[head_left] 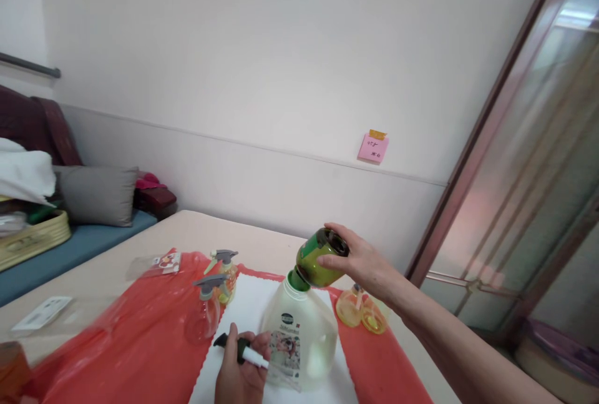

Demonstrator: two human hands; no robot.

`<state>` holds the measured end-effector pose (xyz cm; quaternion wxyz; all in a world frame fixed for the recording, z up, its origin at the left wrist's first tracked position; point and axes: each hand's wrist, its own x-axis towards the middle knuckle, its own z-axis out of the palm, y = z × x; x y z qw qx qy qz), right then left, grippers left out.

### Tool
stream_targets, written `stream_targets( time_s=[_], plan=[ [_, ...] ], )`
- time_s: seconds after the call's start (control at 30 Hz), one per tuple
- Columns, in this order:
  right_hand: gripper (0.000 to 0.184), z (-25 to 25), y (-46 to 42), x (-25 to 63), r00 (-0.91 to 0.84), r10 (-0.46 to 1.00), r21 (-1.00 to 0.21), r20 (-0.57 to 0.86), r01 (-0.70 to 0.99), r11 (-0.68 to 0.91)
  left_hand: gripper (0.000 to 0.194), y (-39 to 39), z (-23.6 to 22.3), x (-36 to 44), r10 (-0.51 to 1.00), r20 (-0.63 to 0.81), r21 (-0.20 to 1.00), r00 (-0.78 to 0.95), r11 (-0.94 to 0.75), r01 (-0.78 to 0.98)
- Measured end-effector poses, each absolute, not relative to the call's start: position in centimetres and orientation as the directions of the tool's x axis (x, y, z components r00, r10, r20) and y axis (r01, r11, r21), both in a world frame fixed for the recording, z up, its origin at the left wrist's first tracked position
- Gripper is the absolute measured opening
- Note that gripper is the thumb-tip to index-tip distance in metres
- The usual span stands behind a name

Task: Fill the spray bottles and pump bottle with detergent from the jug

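My right hand (358,260) is wrapped round a green bottle (318,263), tipped over with its neck at the mouth of a large translucent bottle (316,335). That large bottle stands upright and has a printed label. In front of it, on its left side, my left hand (241,363) is closed on a dark pump top (243,351) with a white collar and a clear tube that points toward the large bottle. Left of these stand two spray bottles, a clear one (206,316) and a yellowish one (228,276), both with grey trigger heads.
A white sheet (250,295) and red plastic (145,316) cover part of the table (196,229). Yellowish clear containers (350,308) sit behind on the right. Clear packaging (168,261) lies at the left. A pink note (373,148) is on the wall.
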<state>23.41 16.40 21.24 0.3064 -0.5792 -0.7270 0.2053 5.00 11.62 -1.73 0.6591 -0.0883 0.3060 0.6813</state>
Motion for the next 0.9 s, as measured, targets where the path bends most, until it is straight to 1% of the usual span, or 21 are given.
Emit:
stream_targets(
  time_s=[0.27, 0.4, 0.5, 0.57, 0.63, 0.67, 0.7, 0.73, 0.77, 0.8, 0.83, 0.87, 0.9],
  plan=[
    [0.084, 21.1, 15.7, 22.8, -0.151, 0.956, -0.599, 0.251, 0.752, 0.276, 0.022, 11.7, -1.3, 5.1, 0.843, -0.523, 0.299, -0.122, 0.048, -0.953],
    [0.083, 20.7, 15.5, 22.9, -0.154, 0.948, -0.594, 0.28, 0.748, 0.296, 0.023, 11.6, -1.3, 5.2, 0.84, -0.53, 0.309, -0.119, 0.06, -0.949],
    [0.083, 20.3, 15.3, 23.6, -0.133, 0.942, -0.644, 0.307, 0.7, 0.308, 0.023, 11.6, -1.6, 5.2, 0.846, -0.517, 0.318, -0.13, 0.049, -0.947],
    [0.082, 19.5, 15.2, 24.5, -0.076, 0.942, -0.714, 0.328, 0.633, 0.3, 0.021, 11.7, -1.9, 5.2, 0.854, -0.502, 0.323, -0.139, 0.036, -0.946],
    [0.08, 18.1, 14.9, 25.6, 0.014, 0.947, -0.828, 0.322, 0.49, 0.274, 0.02, 11.7, -2.1, 5.2, 0.855, -0.498, 0.331, -0.146, 0.031, -0.943],
    [0.077, 17.1, 14.6, 26.0, 0.065, 0.954, -0.894, 0.293, 0.371, 0.25, 0.019, 11.8, -2.3, 5.3, 0.854, -0.499, 0.335, -0.148, 0.032, -0.942],
    [0.074, 15.9, 14.1, 26.3, 0.112, 0.964, -0.953, 0.239, 0.216, 0.211, 0.019, 11.8, -2.3, 5.3, 0.853, -0.5, 0.339, -0.15, 0.033, -0.94],
    [0.069, 14.6, 13.5, 26.6, 0.147, 0.976, -0.987, 0.161, 0.035, 0.158, 0.019, 11.8, -2.4, 5.3, 0.854, -0.498, 0.342, -0.151, 0.034, -0.939],
    [0.064, 13.1, 12.7, 26.7, 0.162, 0.986, -0.988, 0.04, -0.144, 0.063, 0.02, 11.7, -2.4, 5.3, 0.857, -0.493, 0.344, -0.149, 0.035, -0.938],
    [0.059, 11.3, 11.9, 26.7, 0.156, 0.985, -0.946, -0.076, -0.323, -0.022, 0.021, 11.7, -2.4, 5.3, 0.861, -0.486, 0.345, -0.146, 0.036, -0.938],
    [0.055, 9.5, 10.9, 26.8, 0.099, 0.978, -0.866, -0.185, -0.487, -0.115, 0.022, 11.6, -2.4, 5.3, 0.866, -0.479, 0.346, -0.145, 0.035, -0.938],
    [0.051, 7.5, 10.0, 26.8, 0.043, 0.963, -0.779, -0.267, -0.598, -0.19, 0.023, 11.5, -2.4, 5.3, 0.87, -0.472, 0.348, -0.145, 0.032, -0.937],
    [0.05, 5.5, 9.0, 26.9, -0.003, 0.952, -0.708, -0.307, -0.667, -0.231, 0.024, 11.4, -2.3, 5.3, 0.873, -0.464, 0.352, -0.149, 0.028, -0.936]
  ],
)
